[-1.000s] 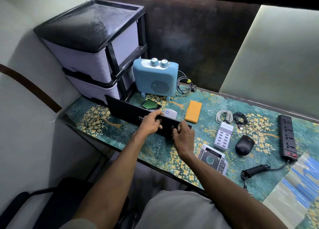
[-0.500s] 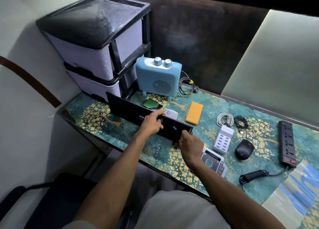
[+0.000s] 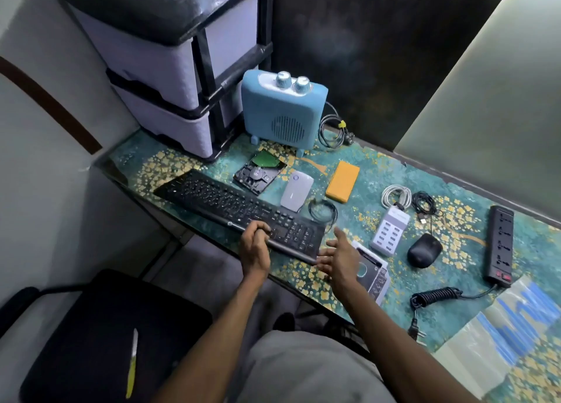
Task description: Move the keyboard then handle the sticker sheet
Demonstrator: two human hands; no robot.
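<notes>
A black keyboard [image 3: 230, 205] lies flat, keys up, on the patterned table [image 3: 349, 220]. My left hand [image 3: 253, 244] grips its near edge, fingers curled over the keys. Just off the keyboard's right end, my right hand [image 3: 340, 258] is held with spread, straight fingers, their tips at the keyboard's corner. Under that hand lies a silver drive caddy [image 3: 375, 273]. Behind the keyboard sit a bare hard drive [image 3: 258, 173], a white mouse [image 3: 297, 190] and a small coiled black cable [image 3: 323, 211].
A blue heater [image 3: 283, 111] and plastic drawers [image 3: 170, 68] stand at the back. An orange power bank [image 3: 342, 181], white USB hub [image 3: 390, 231], black mouse [image 3: 424, 250], cables and power strip [image 3: 501, 246] lie right. A dark chair [image 3: 100, 336] holds a yellow-handled blade [image 3: 132, 363].
The keyboard, held up on edge before, now lies flat with keys up. My right hand has let go and opened beside its right end. The view has tilted down.
</notes>
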